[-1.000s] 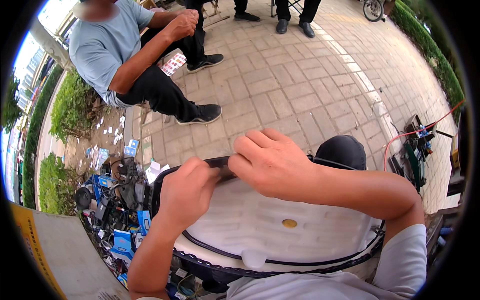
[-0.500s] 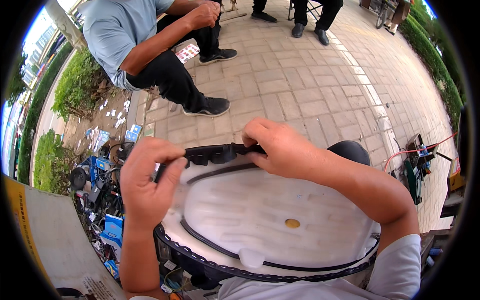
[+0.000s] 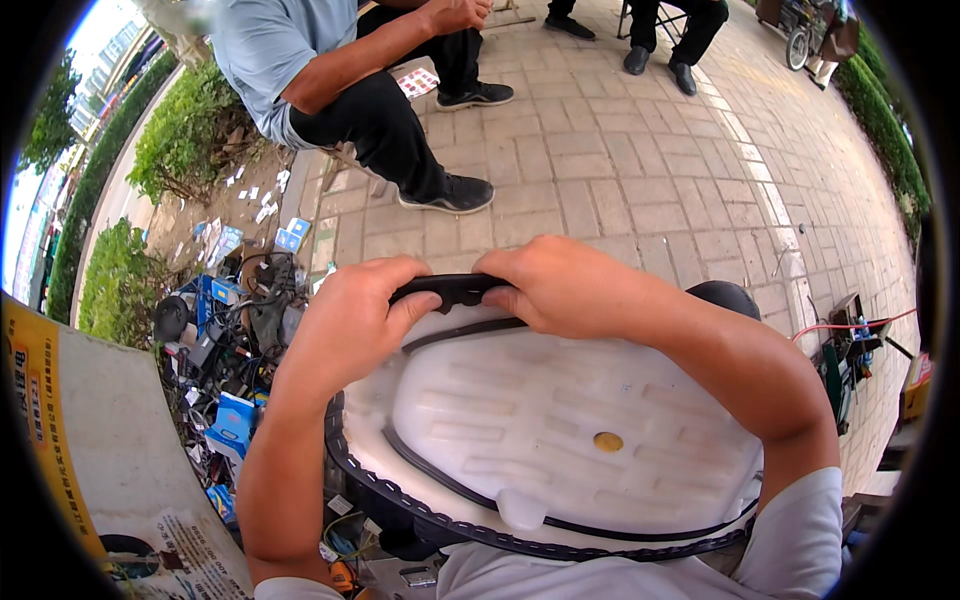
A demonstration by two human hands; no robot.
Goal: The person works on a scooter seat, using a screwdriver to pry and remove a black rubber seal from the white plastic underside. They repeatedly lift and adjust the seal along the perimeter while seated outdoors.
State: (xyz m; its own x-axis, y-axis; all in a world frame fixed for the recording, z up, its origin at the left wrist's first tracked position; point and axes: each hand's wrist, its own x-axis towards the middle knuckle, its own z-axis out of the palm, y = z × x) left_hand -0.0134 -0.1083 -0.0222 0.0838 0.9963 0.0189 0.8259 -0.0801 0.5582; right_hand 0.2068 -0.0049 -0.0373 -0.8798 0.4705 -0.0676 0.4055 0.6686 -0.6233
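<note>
An upturned scooter seat lies across my lap, its whitish plastic base facing up. Around its rim runs a black cover edge with a row of staples along the near side. My left hand pinches the cover's far edge between thumb and fingers. Close beside it, my right hand grips the same edge, also closed. A short bunched stretch of black cover shows between the two hands. A black rubber strip curves along the base, near a small yellow round sticker.
Blue boxes, cables and loose parts are heaped at my left, beside a pale panel. A seated person's shoe rests on the paving ahead. Tools and a red cable lie at the right.
My left hand has come right and in toward my right hand, closing on the cover edge. The gap between my hands has narrowed. The whole view has shifted slightly.
</note>
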